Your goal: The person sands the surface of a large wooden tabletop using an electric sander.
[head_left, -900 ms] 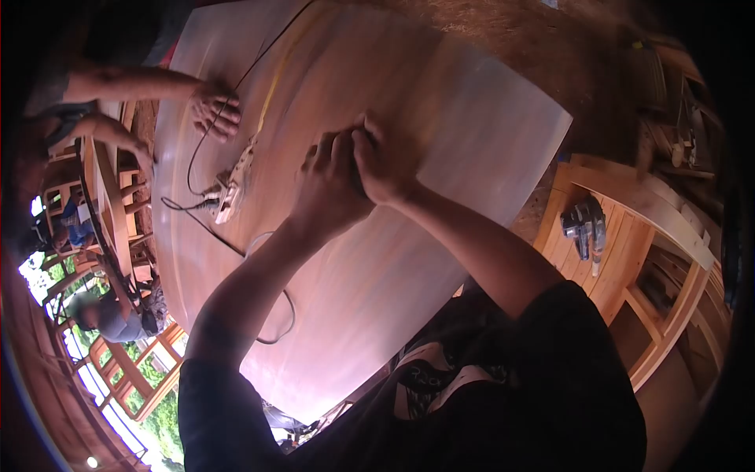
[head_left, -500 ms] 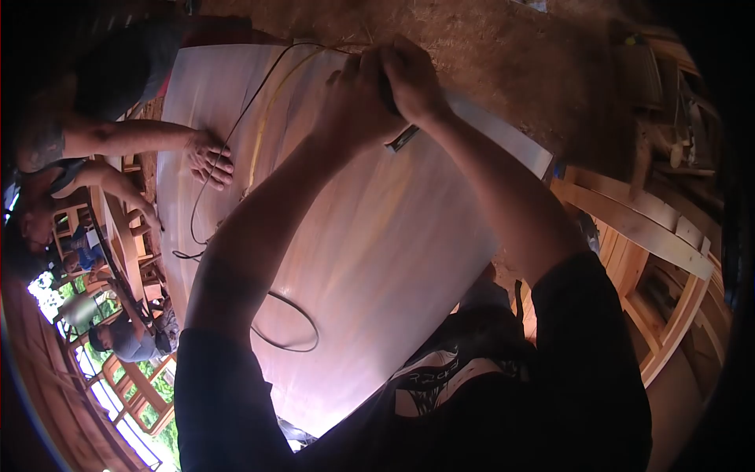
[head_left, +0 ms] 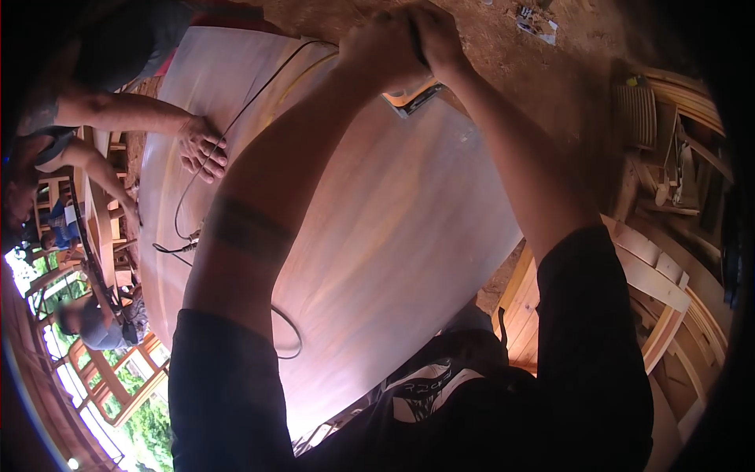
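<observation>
Both my arms stretch forward over a large, smooth wooden panel (head_left: 393, 212). My left hand (head_left: 383, 51) and my right hand (head_left: 436, 43) are side by side at its far edge, closed around an orange-and-black hand tool (head_left: 413, 98). Most of the tool is hidden under my hands; its flat front part shows below them, on or just above the panel. A black cord (head_left: 250, 102) runs from near my left hand across the panel's left part and loops beside my left forearm.
A co-worker's hand (head_left: 203, 149) lies spread on the panel's left side by the cord. Another person (head_left: 106, 322) is farther off at the lower left. Wooden frames (head_left: 645, 259) stand at the right, with stacked wood pieces (head_left: 680, 169) behind. Brown ground (head_left: 543, 102) lies beyond the panel.
My hands have moved forward from the panel's middle to its far edge, and the tool's orange part now shows. The power strip seen earlier is now mostly hidden behind my left arm.
</observation>
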Tool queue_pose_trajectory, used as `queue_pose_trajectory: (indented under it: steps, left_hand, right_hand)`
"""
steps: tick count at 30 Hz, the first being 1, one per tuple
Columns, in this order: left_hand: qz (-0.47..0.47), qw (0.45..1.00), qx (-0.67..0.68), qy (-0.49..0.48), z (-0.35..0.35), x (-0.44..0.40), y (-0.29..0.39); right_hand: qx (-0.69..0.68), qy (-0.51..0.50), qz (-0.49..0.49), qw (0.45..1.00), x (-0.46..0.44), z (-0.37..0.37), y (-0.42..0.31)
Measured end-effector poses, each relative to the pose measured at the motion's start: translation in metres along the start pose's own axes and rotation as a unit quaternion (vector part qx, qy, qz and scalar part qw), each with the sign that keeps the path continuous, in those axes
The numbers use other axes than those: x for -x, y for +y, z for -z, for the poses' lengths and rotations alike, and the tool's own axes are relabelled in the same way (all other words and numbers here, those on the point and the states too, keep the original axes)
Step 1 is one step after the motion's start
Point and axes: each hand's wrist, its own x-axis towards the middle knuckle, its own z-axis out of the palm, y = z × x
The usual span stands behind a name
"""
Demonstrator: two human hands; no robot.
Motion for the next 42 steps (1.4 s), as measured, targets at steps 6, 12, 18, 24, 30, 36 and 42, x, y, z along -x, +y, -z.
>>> queue_pose_trajectory:
  steps: [6, 12, 18, 24, 30, 36, 42]
  left_hand:
    - [0.031, 0.999, 0.031, -0.015, 0.003, 0.029, -0.017]
    - [0.048, 0.998, -0.027, -0.007, -0.001, 0.104, -0.032]
    - [0.031, 0.998, 0.003, 0.053, -0.003, 0.191, -0.031]
    - [0.052, 0.997, 0.016, 0.049, -0.007, 0.285, -0.041]
    - [0.091, 0.992, 0.048, 0.067, -0.002, 0.4, -0.059]
    - [0.126, 0.983, 0.072, 0.111, 0.0, 0.524, -0.086]
    - [0.223, 0.97, 0.059, 0.077, 0.018, 0.643, -0.108]
  right_hand:
    - [-0.002, -0.018, -0.013, 1.0, 0.022, -0.033, -0.011]
    - [0.128, -0.038, -0.013, 0.991, 0.089, -0.056, -0.026]
    - [0.139, -0.032, -0.009, 0.99, 0.17, -0.093, -0.048]
    - [0.097, -0.058, -0.043, 0.993, 0.251, -0.137, -0.046]
    - [0.054, -0.098, -0.011, 0.994, 0.34, -0.202, -0.037]
    - [0.082, -0.16, -0.012, 0.984, 0.436, -0.28, -0.031]
    - [0.04, -0.223, -0.04, 0.973, 0.527, -0.365, -0.025]
